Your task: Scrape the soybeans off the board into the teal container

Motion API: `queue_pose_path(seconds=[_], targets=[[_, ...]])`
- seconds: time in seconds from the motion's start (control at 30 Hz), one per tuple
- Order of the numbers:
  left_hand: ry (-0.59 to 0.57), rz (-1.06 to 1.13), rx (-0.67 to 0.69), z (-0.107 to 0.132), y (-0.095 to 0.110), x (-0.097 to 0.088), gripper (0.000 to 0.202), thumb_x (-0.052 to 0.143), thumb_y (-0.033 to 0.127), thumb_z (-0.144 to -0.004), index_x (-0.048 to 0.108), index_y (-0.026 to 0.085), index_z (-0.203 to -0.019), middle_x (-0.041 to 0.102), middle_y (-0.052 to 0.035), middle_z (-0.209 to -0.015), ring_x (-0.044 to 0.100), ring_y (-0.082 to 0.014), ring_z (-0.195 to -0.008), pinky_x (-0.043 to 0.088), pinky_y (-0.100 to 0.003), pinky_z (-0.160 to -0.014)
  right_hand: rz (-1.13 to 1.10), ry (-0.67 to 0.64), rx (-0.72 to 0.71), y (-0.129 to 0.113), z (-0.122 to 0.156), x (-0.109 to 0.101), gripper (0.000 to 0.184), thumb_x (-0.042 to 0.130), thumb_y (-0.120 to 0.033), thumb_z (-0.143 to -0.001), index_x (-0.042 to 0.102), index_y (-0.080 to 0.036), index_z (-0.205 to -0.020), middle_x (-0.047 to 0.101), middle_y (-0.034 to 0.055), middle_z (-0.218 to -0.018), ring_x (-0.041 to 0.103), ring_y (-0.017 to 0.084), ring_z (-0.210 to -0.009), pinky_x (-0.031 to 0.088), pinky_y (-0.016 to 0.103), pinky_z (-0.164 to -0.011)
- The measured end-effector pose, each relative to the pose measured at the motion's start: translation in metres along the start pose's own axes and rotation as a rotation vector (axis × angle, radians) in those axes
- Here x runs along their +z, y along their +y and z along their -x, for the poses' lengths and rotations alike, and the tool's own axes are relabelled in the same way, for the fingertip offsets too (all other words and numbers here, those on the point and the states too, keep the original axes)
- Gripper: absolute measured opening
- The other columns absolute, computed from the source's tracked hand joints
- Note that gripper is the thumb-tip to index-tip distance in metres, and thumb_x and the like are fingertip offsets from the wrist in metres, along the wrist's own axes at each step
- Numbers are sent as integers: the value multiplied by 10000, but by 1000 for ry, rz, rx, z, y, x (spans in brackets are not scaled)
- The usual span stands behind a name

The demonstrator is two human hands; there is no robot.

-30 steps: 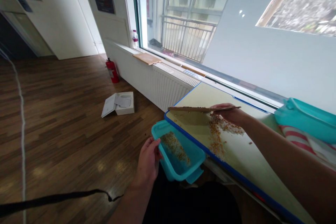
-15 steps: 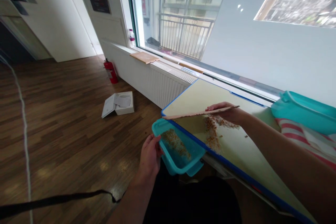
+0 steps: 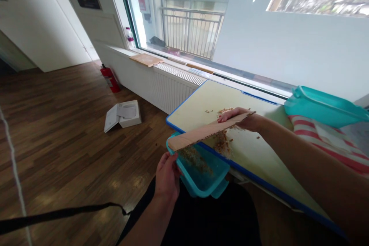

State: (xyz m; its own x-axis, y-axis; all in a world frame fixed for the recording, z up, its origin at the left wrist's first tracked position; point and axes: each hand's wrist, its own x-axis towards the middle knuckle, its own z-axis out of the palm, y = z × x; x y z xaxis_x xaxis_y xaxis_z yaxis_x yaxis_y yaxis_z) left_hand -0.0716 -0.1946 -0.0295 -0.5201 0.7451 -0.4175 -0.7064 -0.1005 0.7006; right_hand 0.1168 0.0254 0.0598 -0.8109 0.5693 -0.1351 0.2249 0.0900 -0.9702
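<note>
My left hand (image 3: pixel 168 175) grips the rim of a teal plastic tub (image 3: pixel 215 175) held at the table's near edge. Some brown crumbs or grains (image 3: pixel 194 157) lie in the tub. My right hand (image 3: pixel 240 118) is closed on a flat strip of cardboard (image 3: pixel 201 131), whose far end reaches over the tub's left rim. Beside the strip, a pile of brown and pale crumbs (image 3: pixel 222 144) lies on the cream board with a blue edge (image 3: pixel 259 157). The strip hides part of the pile and of the tub.
Another teal tub (image 3: pixel 325 103) stands at the right, by a red-and-white striped cloth (image 3: pixel 323 138). A radiator (image 3: pixel 164 88) runs under the window. On the wooden floor are an opened white box (image 3: pixel 123 115) and a red fire extinguisher (image 3: pixel 110 78).
My right hand has brought the cardboard strip nearer and tilted it, so its end now covers part of the tub. Some of the pile has shifted towards the board's edge. The view has turned slightly right.
</note>
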Motion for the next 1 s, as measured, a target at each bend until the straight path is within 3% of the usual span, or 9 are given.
queue_pose_path(seconds=[0.3, 0.53, 1.0], targets=[[24, 58, -25, 16, -19, 16, 205, 705, 189, -579, 546, 162, -707, 550, 54, -558, 494, -74, -452, 376, -182, -425, 21, -5, -90, 4, 14, -3, 372, 778, -444, -500, 726, -153, -725, 681, 108, -809, 613, 218, -823, 474, 334, -753], [5, 48, -14, 28, -29, 24, 186, 697, 204, -594, 551, 162, -702, 529, 55, -516, 462, -72, -418, 365, -178, -388, 30, -92, -154, 17, 25, -12, 335, 751, -459, -575, 723, -191, -775, 694, 69, -862, 608, 181, -912, 466, 293, -833], [-35, 26, -28, 50, -48, 34, 194, 698, 224, -599, 566, 151, -721, 548, 41, -547, 478, -77, -446, 377, -187, -415, 44, -32, -166, 17, 58, 3, 360, 722, -486, -606, 724, -174, -785, 692, 77, -855, 619, 165, -838, 472, 284, -801]])
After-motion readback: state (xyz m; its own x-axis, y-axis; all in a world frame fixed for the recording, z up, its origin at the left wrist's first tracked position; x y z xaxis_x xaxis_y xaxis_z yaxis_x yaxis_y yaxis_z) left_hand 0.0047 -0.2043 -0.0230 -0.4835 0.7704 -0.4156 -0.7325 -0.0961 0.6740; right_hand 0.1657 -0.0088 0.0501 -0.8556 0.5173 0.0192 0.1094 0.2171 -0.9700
